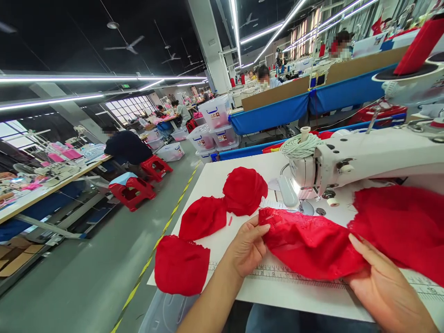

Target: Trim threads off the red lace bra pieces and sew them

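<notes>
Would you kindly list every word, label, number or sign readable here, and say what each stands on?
"9": on the ruler scale along the white tabletop; its other numbers are too small or blurred to quote surely.
Labels on the stacked clear bins: too small to read.
Green hanging sign at the back: too small to read.
Sewing machine: no brand I can read.

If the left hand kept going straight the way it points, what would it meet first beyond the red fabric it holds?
Probably the sewing machine's head: the left hand points away and rightward toward it, gripping the red fabric. Depth is hard to judge from this view.
</notes>
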{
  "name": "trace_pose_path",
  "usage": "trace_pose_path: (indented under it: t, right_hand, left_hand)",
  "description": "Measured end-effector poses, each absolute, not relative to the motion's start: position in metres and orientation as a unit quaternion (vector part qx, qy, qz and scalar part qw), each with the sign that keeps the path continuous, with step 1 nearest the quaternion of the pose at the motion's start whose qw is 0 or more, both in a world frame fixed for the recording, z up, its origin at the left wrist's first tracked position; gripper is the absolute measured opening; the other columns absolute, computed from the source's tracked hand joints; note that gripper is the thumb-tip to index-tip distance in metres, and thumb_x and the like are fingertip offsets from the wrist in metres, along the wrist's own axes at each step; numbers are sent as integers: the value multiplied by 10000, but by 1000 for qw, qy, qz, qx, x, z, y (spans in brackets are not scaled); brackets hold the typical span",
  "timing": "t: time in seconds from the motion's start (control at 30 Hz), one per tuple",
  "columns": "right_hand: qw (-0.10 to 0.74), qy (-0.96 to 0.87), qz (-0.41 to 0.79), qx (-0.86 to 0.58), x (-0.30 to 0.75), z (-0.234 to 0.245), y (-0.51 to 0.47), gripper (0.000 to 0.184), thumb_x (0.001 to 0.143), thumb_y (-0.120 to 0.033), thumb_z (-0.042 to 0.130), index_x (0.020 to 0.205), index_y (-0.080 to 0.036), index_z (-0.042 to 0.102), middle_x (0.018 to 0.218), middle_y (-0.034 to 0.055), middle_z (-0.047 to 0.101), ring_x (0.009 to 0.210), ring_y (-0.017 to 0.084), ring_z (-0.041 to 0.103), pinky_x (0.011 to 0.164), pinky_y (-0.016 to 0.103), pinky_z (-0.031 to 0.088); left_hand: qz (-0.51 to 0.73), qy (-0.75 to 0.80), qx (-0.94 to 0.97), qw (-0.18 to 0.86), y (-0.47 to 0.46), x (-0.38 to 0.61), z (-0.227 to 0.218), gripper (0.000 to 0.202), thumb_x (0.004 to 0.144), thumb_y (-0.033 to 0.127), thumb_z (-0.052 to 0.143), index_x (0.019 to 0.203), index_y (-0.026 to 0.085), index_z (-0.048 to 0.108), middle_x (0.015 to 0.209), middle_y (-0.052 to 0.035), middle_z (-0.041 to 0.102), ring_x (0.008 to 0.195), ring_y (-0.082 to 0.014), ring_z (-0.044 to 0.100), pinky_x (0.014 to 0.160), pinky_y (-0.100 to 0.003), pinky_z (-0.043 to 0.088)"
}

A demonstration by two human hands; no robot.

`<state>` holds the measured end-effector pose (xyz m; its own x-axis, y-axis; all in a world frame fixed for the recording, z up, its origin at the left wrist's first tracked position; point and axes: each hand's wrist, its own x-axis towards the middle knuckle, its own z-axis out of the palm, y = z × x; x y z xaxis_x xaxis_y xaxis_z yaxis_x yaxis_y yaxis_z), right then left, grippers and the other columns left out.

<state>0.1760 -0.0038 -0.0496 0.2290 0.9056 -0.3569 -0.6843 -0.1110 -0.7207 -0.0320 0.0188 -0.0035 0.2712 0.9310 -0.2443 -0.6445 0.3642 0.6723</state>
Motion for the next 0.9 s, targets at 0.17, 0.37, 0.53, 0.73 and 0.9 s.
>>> trace_pose_path:
  t: [0.17, 0.37, 0.53, 0.73, 0.9]
  right_hand:
    - [629, -109, 638, -430, 171, -45, -12, 516, 551, -237, 856, 1030, -300, 674, 1087, 24, 758, 1072, 304, 686, 874, 379, 589]
    - [600, -191, 624, -463, 167, -56, -19, 650, 641, -340, 841, 1251, -332, 618, 1303, 39, 676, 1076, 269, 691, 832, 292, 601]
    - [597, -179, 627, -467, 163, -55, -21, 795, 662, -362, 829, 1397, -329, 530, 1348, 38, 648, 1159, 266, 647, 855, 275, 592]
    - [592, -165, 650, -447, 162, -49, -19, 798, 645, -348, 845, 1381, -344, 536, 1297, 32, 684, 1137, 277, 660, 866, 315, 593]
    - [584, -143, 663, -446, 164, -49, -17, 686, 630, -362, 860, 1273, -344, 624, 1191, 18, 741, 1025, 263, 712, 759, 291, 619]
  left_hand:
    - [504, 348, 253, 749, 15, -37, -5, 395, 695, 14, 730, 1073, 129, 709, 1029, -97, 759, 1037, -228, 687, 975, -316, 484]
    - [518, 373, 242, 731, 15, -40, -9, 235, 744, 60, 721, 968, 132, 732, 975, -81, 768, 999, -208, 700, 947, -292, 506]
    - [523, 378, 227, 730, 15, -40, -8, 208, 760, 69, 716, 958, 133, 729, 962, -73, 770, 930, -181, 717, 944, -280, 514]
    - [526, 370, 231, 730, 15, -41, -5, 206, 769, 87, 728, 971, 127, 715, 960, -74, 766, 951, -192, 716, 964, -296, 511]
    - [544, 386, 187, 721, 14, -41, -5, 188, 756, 49, 714, 921, 139, 724, 917, -52, 767, 934, -173, 710, 941, -269, 506]
